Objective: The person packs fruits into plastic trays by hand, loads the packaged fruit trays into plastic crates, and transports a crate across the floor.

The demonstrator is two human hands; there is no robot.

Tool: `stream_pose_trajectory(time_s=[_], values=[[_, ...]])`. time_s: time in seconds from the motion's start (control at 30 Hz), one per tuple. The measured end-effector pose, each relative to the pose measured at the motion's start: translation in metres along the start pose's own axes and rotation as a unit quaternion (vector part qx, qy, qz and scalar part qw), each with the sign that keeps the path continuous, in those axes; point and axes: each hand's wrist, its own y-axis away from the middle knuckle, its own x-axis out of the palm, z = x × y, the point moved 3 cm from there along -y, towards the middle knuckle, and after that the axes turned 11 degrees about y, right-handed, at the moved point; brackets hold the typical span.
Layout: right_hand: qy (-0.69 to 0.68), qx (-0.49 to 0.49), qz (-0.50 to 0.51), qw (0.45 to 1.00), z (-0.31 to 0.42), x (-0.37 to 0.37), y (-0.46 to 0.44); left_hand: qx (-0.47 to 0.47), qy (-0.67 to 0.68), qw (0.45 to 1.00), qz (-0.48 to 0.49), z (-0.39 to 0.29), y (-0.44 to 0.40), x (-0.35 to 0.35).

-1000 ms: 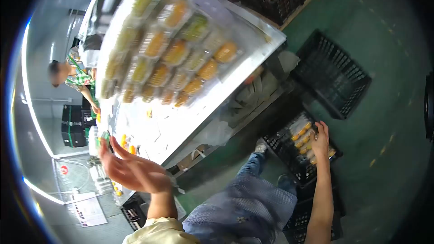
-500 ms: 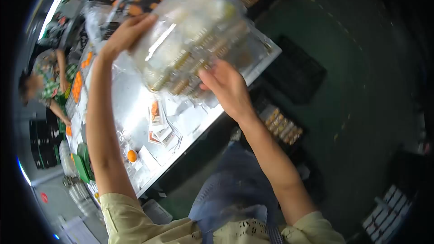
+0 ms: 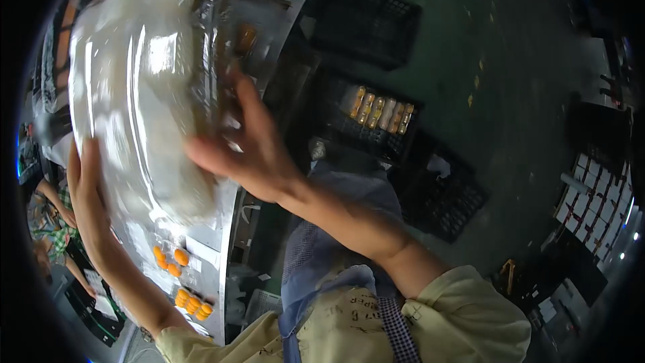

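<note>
A bulky stack of clear plastic packs (image 3: 151, 87) with whitish contents fills the upper left of the head view. Glare and motion blur hide exactly what is inside. My left hand (image 3: 87, 168) supports the stack along its left side, fingers pressed to the plastic. On the opposite side my right hand (image 3: 252, 144) grips the edge, thumb on the white face and fingers partly hidden behind. Beneath the stack lies the metal table (image 3: 213, 235), where small orange fruits (image 3: 191, 304) sit near the front end.
A black crate (image 3: 366, 23) is on the green floor. Nearer my legs, another crate holds a row of packs (image 3: 383, 113), and a third dark crate (image 3: 443, 191) stands beside it. Across the table, a person's arm (image 3: 60, 208) shows. White stacked boxes (image 3: 594, 198) are far right.
Both hands have carried the stack left and nearer the camera, turning it so its white face shows. My view has swung, bringing more floor and crates into sight.
</note>
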Motion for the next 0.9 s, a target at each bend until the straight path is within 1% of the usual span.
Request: stream_pose_trajectory(time_s=[0.03,0.07,0.13,0.17,0.2,0.23,0.3,0.33,0.37,0.43,0.47,0.5,0.53,0.57,0.6,0.67,0.7,0.73,0.77,0.8,0.83,0.9], values=[[0.03,-0.015,-0.001,0.999,-0.001,-0.012,0.01,0.021,0.061,0.998,-0.024,0.015,0.012,-0.004],[0.061,-0.031,-0.002,0.998,-0.005,-0.024,0.021,0.05,0.061,0.997,0.007,0.015,0.034,0.003],[0.098,-0.101,0.0,0.99,-0.001,-0.051,0.05,0.107,0.065,0.99,0.069,0.017,0.078,0.018],[0.119,-0.146,0.004,0.982,0.006,-0.067,0.062,0.1,0.119,0.986,0.065,0.018,0.105,0.039],[0.129,-0.136,-0.014,0.982,0.009,-0.095,0.082,0.07,0.138,0.984,0.089,0.026,0.127,0.062],[0.139,-0.126,-0.03,0.982,0.013,-0.123,0.101,0.016,0.147,0.98,0.136,0.036,0.146,0.091],[0.155,-0.024,-0.108,0.982,0.015,-0.173,0.135,-0.089,0.165,0.961,0.203,0.061,0.175,0.149],[0.179,0.015,-0.145,0.973,0.014,-0.191,0.144,-0.114,0.196,0.951,0.212,0.08,0.182,0.179],[0.211,0.056,-0.155,0.963,0.009,-0.212,0.15,-0.173,0.245,0.929,0.218,0.101,0.188,0.21],[0.259,0.122,-0.184,0.94,-0.017,-0.26,0.156,-0.242,0.291,0.897,0.23,0.167,0.198,0.271],[0.291,0.198,-0.219,0.91,-0.029,-0.278,0.156,-0.261,0.283,0.89,0.245,0.211,0.207,0.296],[0.31,0.24,-0.222,0.893,-0.047,-0.3,0.153,-0.297,0.287,0.879,0.24,0.244,0.214,0.321],[0.328,0.281,-0.226,0.873,-0.071,-0.326,0.15,-0.314,0.261,0.878,0.25,0.285,0.22,0.344],[0.329,0.313,-0.244,0.857,-0.092,-0.35,0.149,-0.342,0.25,0.874,0.24,0.311,0.225,0.364],[0.366,0.326,-0.215,0.844,-0.111,-0.371,0.137,-0.372,0.238,0.867,0.231,0.337,0.23,0.382],[0.407,0.337,-0.179,0.83,-0.15,-0.407,0.107,-0.434,0.233,0.854,0.166,0.394,0.235,0.415],[0.394,0.36,-0.171,0.829,-0.165,-0.417,0.087,-0.461,0.229,0.847,0.134,0.418,0.23,0.431],[0.379,0.383,-0.163,0.826,-0.179,-0.429,0.066,-0.489,0.273,0.817,0.136,0.434,0.222,0.447],[0.422,0.384,-0.105,0.815,-0.197,-0.446,0.047,-0.516,0.317,0.784,0.137,0.444,0.21,0.463],[0.44,0.323,-0.108,0.831,-0.244,-0.483,0.043,-0.54,0.36,0.748,0.136,0.46,0.2,0.481],[0.48,0.286,-0.096,0.824,-0.266,-0.501,0.027,-0.535,0.385,0.737,0.149,0.483,0.189,0.5],[0.483,0.347,-0.079,0.8,-0.311,-0.54,-0.001,-0.527,0.432,0.711,0.172,0.532,0.173,0.531]])
